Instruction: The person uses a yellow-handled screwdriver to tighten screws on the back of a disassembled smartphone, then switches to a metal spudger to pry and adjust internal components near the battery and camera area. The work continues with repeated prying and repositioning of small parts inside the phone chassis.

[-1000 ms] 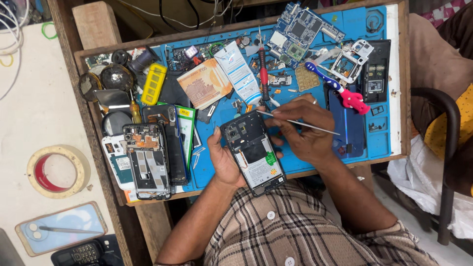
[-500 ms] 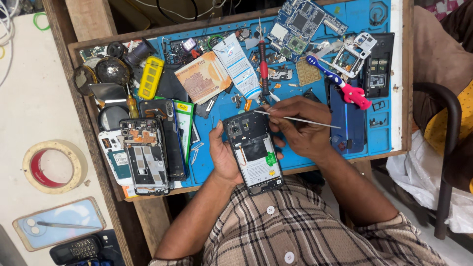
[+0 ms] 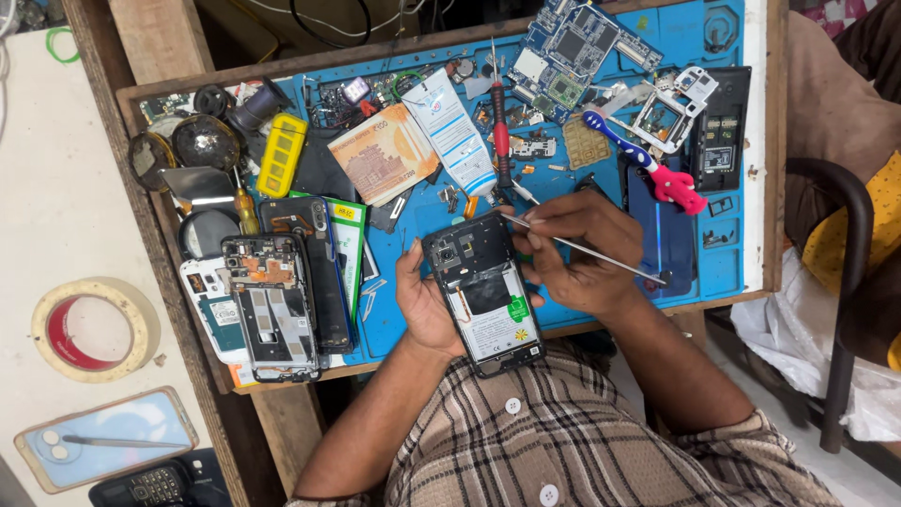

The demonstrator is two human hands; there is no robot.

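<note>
Cluttered wooden table (image 3: pixel 150 202) is carrying a blue work mat (image 3: pixel 648 33), parts lying all over it: a blue circuit board (image 3: pixel 574 52) at the top, a second opened phone (image 3: pixel 274 302) at the left edge, a pink-handled toothbrush (image 3: pixel 648 160) to the right, a red screwdriver (image 3: pixel 499 127) in the middle. Left hand (image 3: pixel 424 302) is cradling the opened phone (image 3: pixel 483 291) at the near edge of the mat, back cover off, fingers wrapped around its left side. Right hand (image 3: pixel 577 253) is holding metal tweezers (image 3: pixel 582 249), fingers pinched shut on the shaft, tip sitting at the phone's upper right corner by the camera end. Can't tell whether the tip is gripping anything. My read for doing this well: keep bracing the phone against the palm, rest the right wrist on the mat, work the tip shallow and light, stay off the battery area below.
</note>
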